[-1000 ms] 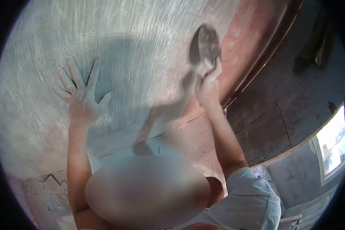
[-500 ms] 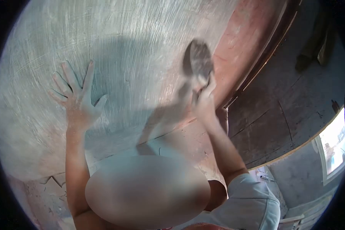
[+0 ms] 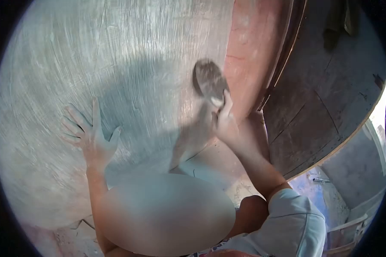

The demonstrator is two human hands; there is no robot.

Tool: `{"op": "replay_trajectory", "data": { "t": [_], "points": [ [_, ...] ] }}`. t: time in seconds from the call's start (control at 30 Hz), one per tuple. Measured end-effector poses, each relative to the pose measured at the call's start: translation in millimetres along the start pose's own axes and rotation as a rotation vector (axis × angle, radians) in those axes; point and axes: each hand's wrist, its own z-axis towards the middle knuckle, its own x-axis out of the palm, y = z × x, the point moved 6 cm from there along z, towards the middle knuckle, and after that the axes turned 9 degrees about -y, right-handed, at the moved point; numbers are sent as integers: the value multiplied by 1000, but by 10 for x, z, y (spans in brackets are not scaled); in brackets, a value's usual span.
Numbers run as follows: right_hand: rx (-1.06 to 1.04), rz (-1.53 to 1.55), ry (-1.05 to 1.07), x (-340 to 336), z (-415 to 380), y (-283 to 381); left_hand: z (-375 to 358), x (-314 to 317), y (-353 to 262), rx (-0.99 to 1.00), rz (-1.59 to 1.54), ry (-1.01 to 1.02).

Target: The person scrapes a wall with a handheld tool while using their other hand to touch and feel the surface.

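My left hand (image 3: 94,137) rests on the pale, streaky wall (image 3: 158,38) with its fingers spread, holding nothing. In my right hand (image 3: 225,118) is a dark grey oval tool (image 3: 211,81) with a flat, smeared face and a pale patch near my fingers. My fingers wrap round its lower end, and I cannot make out its exact kind. The tool is at the wall's surface, tilted, just left of a pink strip (image 3: 248,55). A shadow of my arm and hand falls on the wall below it.
Right of the pink strip runs a raised dark edge (image 3: 283,55), then a dark, cracked panel (image 3: 313,120). A bright window (image 3: 379,115) stands at the far right. Light-coloured slatted furniture (image 3: 351,229) is at lower right. A blurred oval (image 3: 167,214) covers the lower middle.
The view has turned, so the pink strip and dark edge sit further left. In the frame, my left hand appears lower and slightly right, the tool lower and left, tilted more leftward.
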Motion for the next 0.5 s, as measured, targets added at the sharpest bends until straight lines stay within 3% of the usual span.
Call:
{"op": "replay_trajectory", "data": {
  "t": [0.03,0.07,0.13,0.17,0.23,0.37,0.4,0.43,0.47,0.5],
  "points": [
    [357,80,245,-90,-45,98,-7,2,-10,5,8,-4],
    [364,93,243,-52,6,57,-22,21,-5,-11,30,22],
    [-89,171,-89,-110,400,116,9,-4,-24,-11,66,54],
    [-134,136,-115,-259,730,288,28,-31,-41,-50,49,86],
    [275,149,71,-328,1196,291,39,-5,-58,-77,31,123],
    [147,71,-27,-211,916,237,12,24,-11,-27,41,51],
    [148,72,-37,102,435,-359,21,14,-16,-13,34,24],
    [402,417,52,767,78,-843,45,9,-26,-10,37,15],
    [1,84,-72,167,24,-57,40,8,-29,-22,54,38],
    [7,91,-74,68,84,44,31,8,-20,-30,74,63]
  ]
}}
